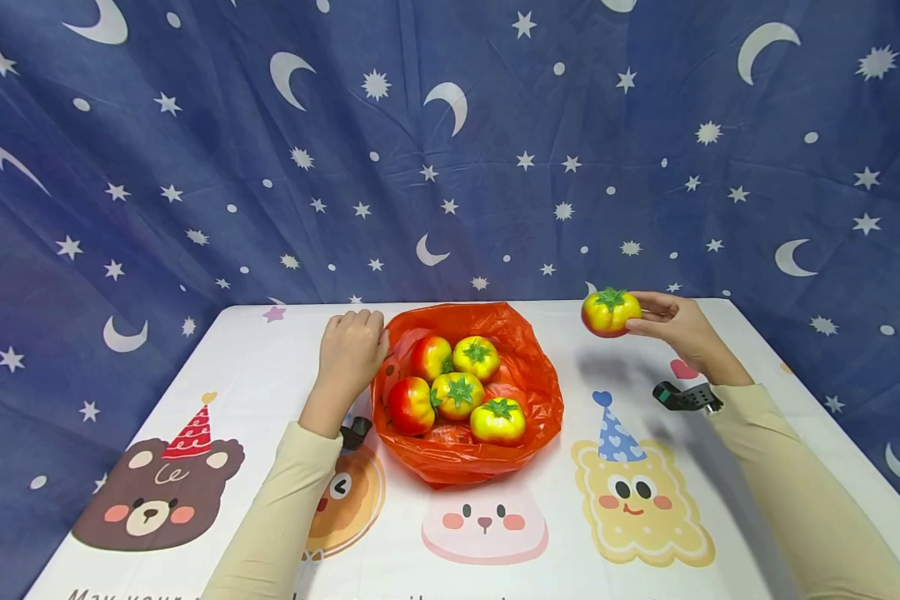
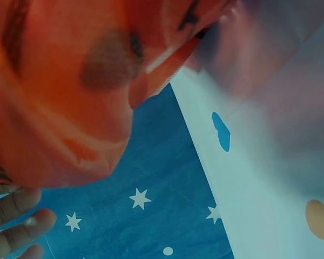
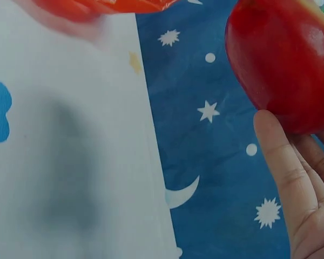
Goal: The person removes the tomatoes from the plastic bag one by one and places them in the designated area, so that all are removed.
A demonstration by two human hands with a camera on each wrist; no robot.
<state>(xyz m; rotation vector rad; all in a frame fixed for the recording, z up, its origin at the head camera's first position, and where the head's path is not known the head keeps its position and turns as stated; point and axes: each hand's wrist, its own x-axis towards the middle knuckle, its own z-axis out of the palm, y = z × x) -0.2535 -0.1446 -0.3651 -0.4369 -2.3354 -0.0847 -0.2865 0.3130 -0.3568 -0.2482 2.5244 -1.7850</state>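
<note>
1. Nearest me, toward 6 o'clock, the white tabletop (image 1: 378,575) shows a row of printed cartoon faces (image 1: 485,533).
2. Beyond them sits the red plastic bag (image 1: 465,462), open-mouthed, with five yellow-and-red tomatoes (image 1: 498,427) in it. I judge the film thin and floppy, best taken by its rim.
3. At the bag's 10 o'clock is the left hand (image 1: 351,354); its grip is curled and appears to pinch the rim, though the contact is partly hidden from me.
4. At the bag's 2 o'clock, the right hand (image 1: 667,329) has its grip pinching the raised tomato (image 1: 607,320) from the side, green calyx up, above the tabletop. Its gloss suggests a light, stiff, slightly slippery imitation; I'd hold it round its widest part.
5. Farthest, at 12 o'clock, hangs the blue star-and-moon curtain (image 1: 390,42).
</note>
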